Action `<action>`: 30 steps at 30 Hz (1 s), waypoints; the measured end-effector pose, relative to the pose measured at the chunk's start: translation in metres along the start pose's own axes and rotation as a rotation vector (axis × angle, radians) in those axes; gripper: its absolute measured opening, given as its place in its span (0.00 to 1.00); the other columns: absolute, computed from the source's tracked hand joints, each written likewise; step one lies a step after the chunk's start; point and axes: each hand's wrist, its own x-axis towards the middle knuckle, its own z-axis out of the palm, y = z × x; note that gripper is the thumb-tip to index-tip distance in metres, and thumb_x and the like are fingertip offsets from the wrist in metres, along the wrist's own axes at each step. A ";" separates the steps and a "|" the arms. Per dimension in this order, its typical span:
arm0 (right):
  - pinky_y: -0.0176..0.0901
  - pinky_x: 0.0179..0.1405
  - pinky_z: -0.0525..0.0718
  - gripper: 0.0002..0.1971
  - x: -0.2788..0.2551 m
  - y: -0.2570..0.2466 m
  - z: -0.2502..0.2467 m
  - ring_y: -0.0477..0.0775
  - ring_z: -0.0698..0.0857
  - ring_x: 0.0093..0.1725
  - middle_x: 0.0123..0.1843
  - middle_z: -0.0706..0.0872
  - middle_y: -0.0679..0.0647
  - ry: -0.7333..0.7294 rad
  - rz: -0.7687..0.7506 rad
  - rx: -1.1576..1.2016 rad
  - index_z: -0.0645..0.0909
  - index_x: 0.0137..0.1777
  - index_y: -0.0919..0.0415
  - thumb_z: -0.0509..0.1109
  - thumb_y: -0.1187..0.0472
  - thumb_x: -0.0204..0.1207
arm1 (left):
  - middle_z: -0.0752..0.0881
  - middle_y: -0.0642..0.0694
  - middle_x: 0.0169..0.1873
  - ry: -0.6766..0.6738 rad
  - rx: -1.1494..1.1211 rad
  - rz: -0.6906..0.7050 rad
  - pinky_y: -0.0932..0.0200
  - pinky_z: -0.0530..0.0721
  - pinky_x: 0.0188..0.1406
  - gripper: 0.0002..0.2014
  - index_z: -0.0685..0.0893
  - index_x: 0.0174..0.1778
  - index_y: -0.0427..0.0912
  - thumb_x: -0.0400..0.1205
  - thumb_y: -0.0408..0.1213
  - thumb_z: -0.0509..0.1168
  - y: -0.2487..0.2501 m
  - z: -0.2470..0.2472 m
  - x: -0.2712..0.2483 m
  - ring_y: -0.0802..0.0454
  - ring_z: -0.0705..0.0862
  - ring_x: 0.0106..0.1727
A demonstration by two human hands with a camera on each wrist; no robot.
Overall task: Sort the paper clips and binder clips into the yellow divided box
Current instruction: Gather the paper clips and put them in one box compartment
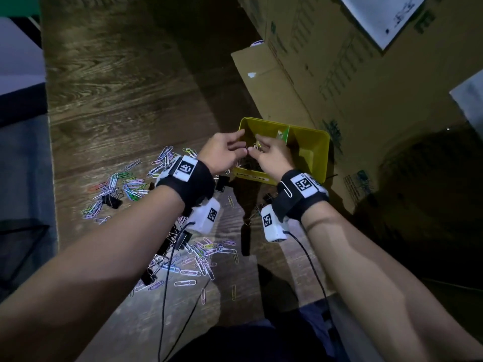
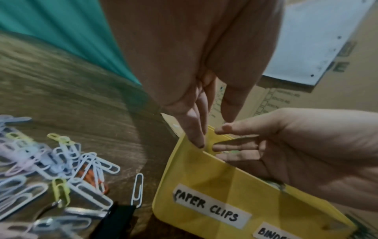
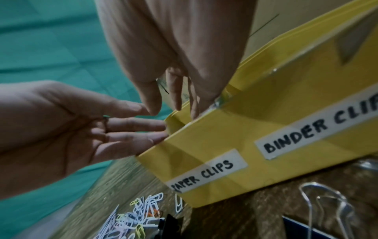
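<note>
Nearest you, pastel paper clips [image 1: 201,257] and black binder clips [image 1: 180,240] lie scattered every which way on the wooden table [image 1: 117,100]. Beyond them the yellow divided box [image 1: 317,158] sits with its long side slanting away to your right; handwritten labels read "PAPER CLIPS" and "BINDER CLIPS". Your left hand [image 1: 222,151] and right hand [image 1: 271,155] hover over its left compartment, fingers loosely spread, gripping nothing visible.

Both hands [image 1: 251,152] over yellow divided box [image 1: 313,147], paper clips [image 1: 203,254] scattered on wooden table [image 1: 125,87]
</note>
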 end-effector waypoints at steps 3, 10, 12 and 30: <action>0.47 0.71 0.76 0.23 -0.019 -0.003 -0.004 0.51 0.80 0.67 0.69 0.82 0.54 0.016 -0.084 0.089 0.76 0.72 0.58 0.71 0.61 0.76 | 0.89 0.44 0.46 0.104 -0.172 0.060 0.56 0.86 0.50 0.16 0.82 0.62 0.41 0.78 0.30 0.69 -0.014 -0.007 -0.024 0.57 0.87 0.46; 0.28 0.50 0.83 0.11 -0.090 0.013 0.006 0.47 0.87 0.48 0.51 0.90 0.52 -0.416 -0.224 0.100 0.87 0.55 0.60 0.76 0.64 0.72 | 0.83 0.42 0.63 -0.211 0.684 0.271 0.49 0.79 0.64 0.19 0.80 0.64 0.43 0.77 0.30 0.60 -0.087 0.002 -0.096 0.46 0.83 0.60; 0.37 0.50 0.83 0.09 -0.103 0.033 0.016 0.50 0.87 0.45 0.47 0.91 0.54 -0.639 -0.169 -0.070 0.89 0.50 0.59 0.78 0.61 0.70 | 0.65 0.39 0.78 -0.364 0.848 0.297 0.44 0.58 0.80 0.28 0.65 0.77 0.41 0.79 0.33 0.59 -0.108 0.020 -0.115 0.42 0.65 0.77; 0.43 0.59 0.81 0.15 -0.160 0.094 0.082 0.47 0.83 0.48 0.55 0.88 0.59 -0.726 -0.021 -0.153 0.85 0.60 0.60 0.75 0.62 0.73 | 0.82 0.55 0.50 -0.245 0.959 0.288 0.57 0.80 0.43 0.18 0.76 0.59 0.56 0.73 0.49 0.59 -0.185 0.032 -0.238 0.55 0.83 0.48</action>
